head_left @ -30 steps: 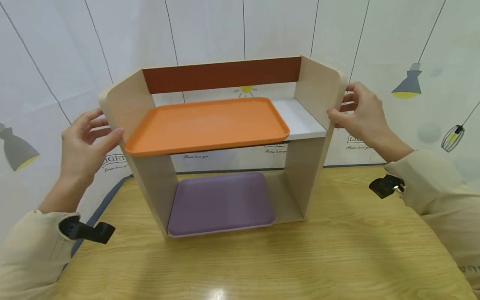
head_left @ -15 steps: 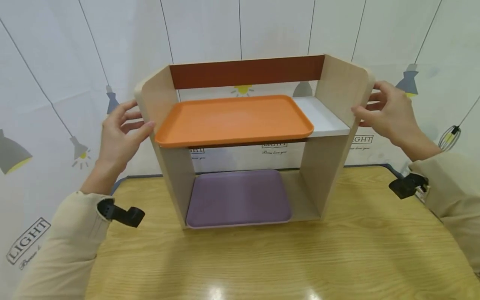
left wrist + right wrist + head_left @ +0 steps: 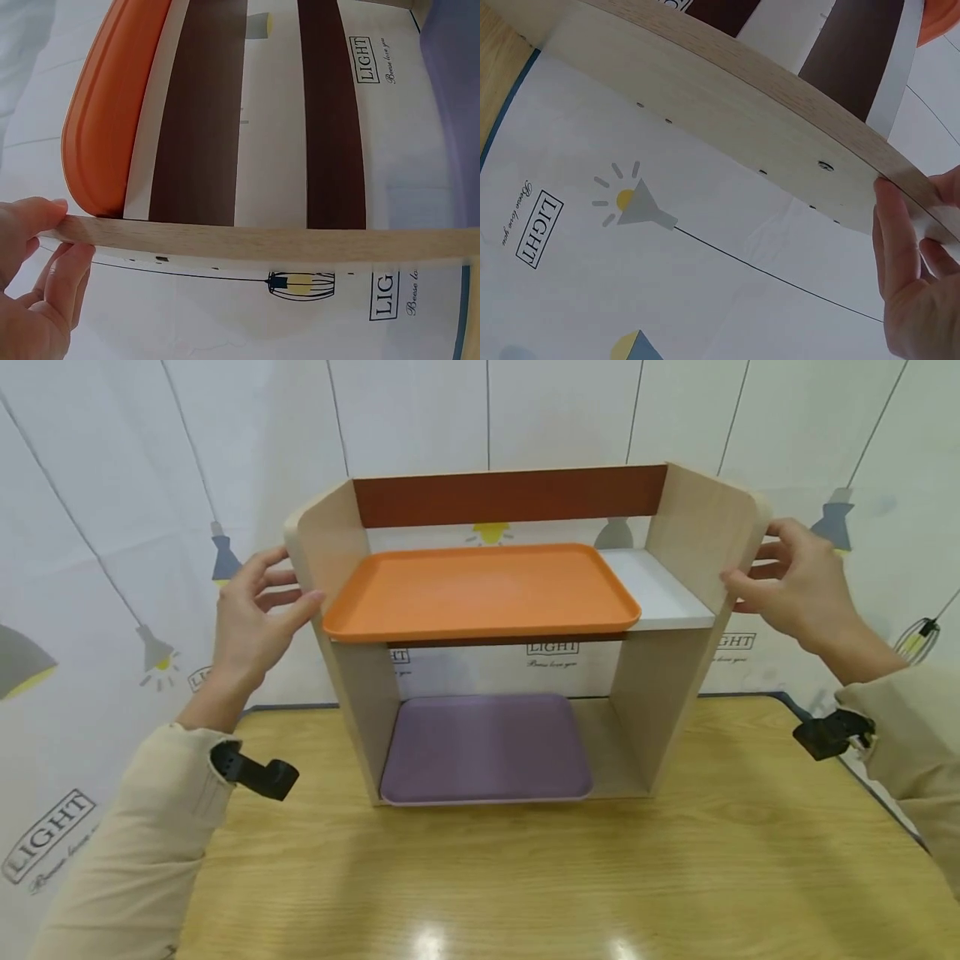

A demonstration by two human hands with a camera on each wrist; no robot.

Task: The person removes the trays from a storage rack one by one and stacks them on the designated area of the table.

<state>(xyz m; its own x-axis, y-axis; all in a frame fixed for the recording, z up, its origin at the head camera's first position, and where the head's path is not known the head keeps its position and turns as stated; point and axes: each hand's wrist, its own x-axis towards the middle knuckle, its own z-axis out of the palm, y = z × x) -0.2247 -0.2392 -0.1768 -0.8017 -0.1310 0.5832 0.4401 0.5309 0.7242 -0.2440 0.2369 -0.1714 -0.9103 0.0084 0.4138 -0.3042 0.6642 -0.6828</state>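
A two-tier wooden shelf (image 3: 693, 527) stands upright on the table, with a brown-red strip (image 3: 510, 497) across its top back. On its white upper board (image 3: 663, 597) lies an orange tray (image 3: 480, 593), toward the left. A purple tray (image 3: 487, 747) lies on the lower board. My left hand (image 3: 251, 618) pinches the front edge of the left side panel (image 3: 300, 244), thumb on the inner side and fingers outside. My right hand (image 3: 806, 589) grips the right side panel (image 3: 780, 86) at about the same height. Both trays are only partly visible in the left wrist view.
The wood-grain table (image 3: 480, 877) extends in front of the shelf and to both sides. Close behind is a white wall covering (image 3: 562, 410) printed with lamps and lettering. Each sleeve carries a black strap device, such as the left wrist device (image 3: 255, 770).
The shelf, held by both hands, has moved right and somewhat back toward the wall, turning to stand squarer to the view. The trays have travelled with it.
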